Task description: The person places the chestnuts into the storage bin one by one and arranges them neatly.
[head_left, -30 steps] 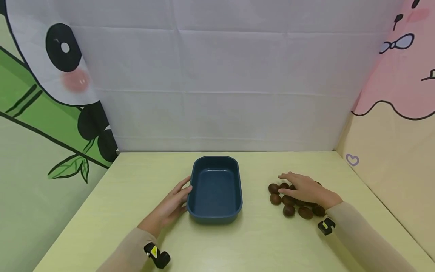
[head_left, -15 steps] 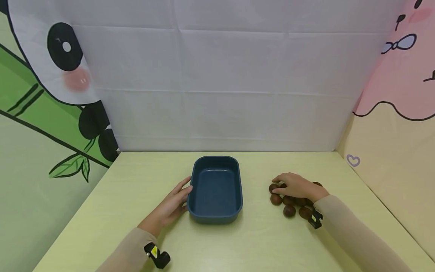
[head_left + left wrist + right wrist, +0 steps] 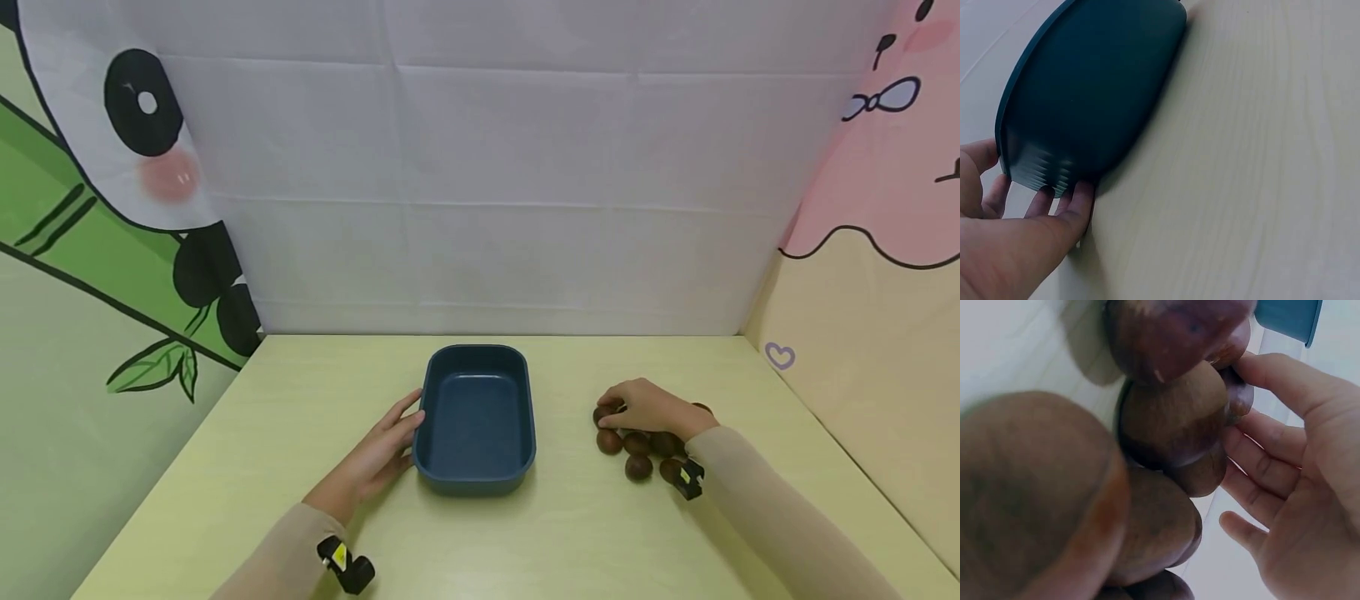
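Observation:
A dark blue rectangular box [image 3: 474, 429] stands on the table with its opening upward. My left hand [image 3: 378, 454] rests against its left wall; in the left wrist view the fingertips touch the rim and the lower side of the box [image 3: 1085, 94]. To the right lies a group of brown chestnuts [image 3: 637, 443]. My right hand [image 3: 648, 407] reaches over them from the right, thumb and fingers pinching the chestnut [image 3: 602, 414] at the group's far left. The right wrist view has that chestnut [image 3: 1239, 394] between thumb and fingers, partly hidden by nearer chestnuts [image 3: 1172, 412].
A pale yellow table [image 3: 480, 550] lies under everything. Behind it hangs a white cloth [image 3: 495, 208]; printed panels flank both sides, green [image 3: 97, 333] at left and cream and pink [image 3: 862, 333] at right. A small black camera sits on each wrist.
My right hand has moved left and lower over the chestnuts, and its thumb and fingers have closed in on the leftmost one. My left hand and the box have stayed put.

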The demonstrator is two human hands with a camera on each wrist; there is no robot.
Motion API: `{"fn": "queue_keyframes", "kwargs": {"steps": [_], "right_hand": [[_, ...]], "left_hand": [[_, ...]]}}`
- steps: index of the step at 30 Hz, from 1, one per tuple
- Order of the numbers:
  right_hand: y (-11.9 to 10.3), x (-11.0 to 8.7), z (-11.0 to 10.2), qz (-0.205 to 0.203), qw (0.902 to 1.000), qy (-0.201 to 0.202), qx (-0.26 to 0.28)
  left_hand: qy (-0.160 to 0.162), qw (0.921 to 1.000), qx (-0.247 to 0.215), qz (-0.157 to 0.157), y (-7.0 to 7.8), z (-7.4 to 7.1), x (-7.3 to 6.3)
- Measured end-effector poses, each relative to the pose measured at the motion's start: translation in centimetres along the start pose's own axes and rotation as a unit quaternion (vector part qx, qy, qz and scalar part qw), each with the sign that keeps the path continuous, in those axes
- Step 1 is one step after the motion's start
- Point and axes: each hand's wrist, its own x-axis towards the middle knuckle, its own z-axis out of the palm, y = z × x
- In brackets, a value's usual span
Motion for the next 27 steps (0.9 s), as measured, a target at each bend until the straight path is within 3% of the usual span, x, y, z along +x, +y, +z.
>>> {"fn": "queue_keyframes", "kwargs": {"steps": [8,17,27], "right_hand": [[-0.8,0.7,-0.4,0.004,0.9999,0.014,0.008],[-2.9,2.1,-1.7,-0.031,0.9991,0.028,0.005],[-7.7,4.2,-3.1,-0.095,0.9932,0.056,0.039]], "left_hand": [[0.0,1.0,0.002,-0.001,0.1,0.1,-0.1],[-0.008,1.0,0.001,0.002,0.1,0.0,-0.1],[0.001,1.0,0.002,-0.003,0.2,0.2,-0.2]]}}
